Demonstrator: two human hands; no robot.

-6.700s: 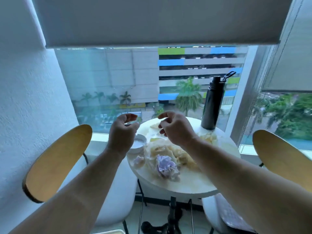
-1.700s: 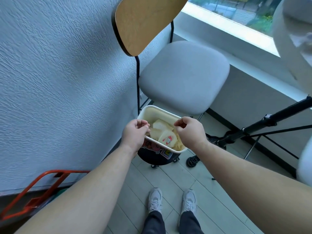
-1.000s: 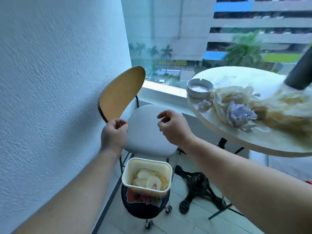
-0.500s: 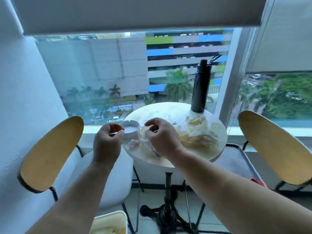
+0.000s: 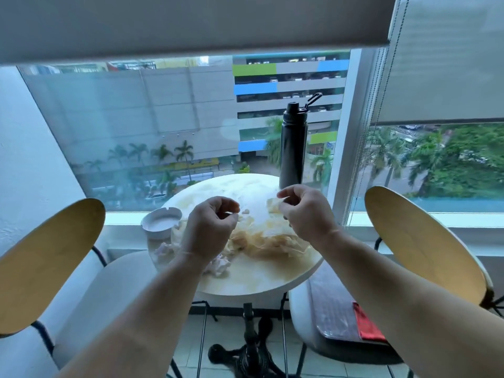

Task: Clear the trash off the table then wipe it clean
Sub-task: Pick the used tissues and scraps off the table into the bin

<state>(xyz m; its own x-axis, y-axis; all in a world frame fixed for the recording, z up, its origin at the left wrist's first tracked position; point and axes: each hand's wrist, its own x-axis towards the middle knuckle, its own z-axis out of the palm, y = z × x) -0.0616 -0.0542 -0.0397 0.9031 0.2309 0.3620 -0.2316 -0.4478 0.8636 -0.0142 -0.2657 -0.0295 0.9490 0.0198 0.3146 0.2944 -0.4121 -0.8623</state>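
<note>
A: Change noted?
B: Right hand (image 5: 305,214) has shifted from the ashtray (image 5: 161,223) side toward the bottle (image 5: 293,151).
A: Grip?
B: Left hand (image 5: 208,230) curled, empty; right's hold unclear. Crumpled paper (image 5: 270,238) lies beneath and between both, on the table (image 5: 259,279).

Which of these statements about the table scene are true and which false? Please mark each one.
1. The black bottle stands upright on the table. True.
2. The table has been cleared of trash. False: crumpled wrappers lie heaped on it.
3. The white ashtray sits at the table's left edge. True.
4. Both hands are down below the tabletop. False: the left hand and the right hand are over the wrappers on the table.
5. A folded cloth lies on the left chair's seat. False: the cloth lies on the seat of the right chair.
</note>
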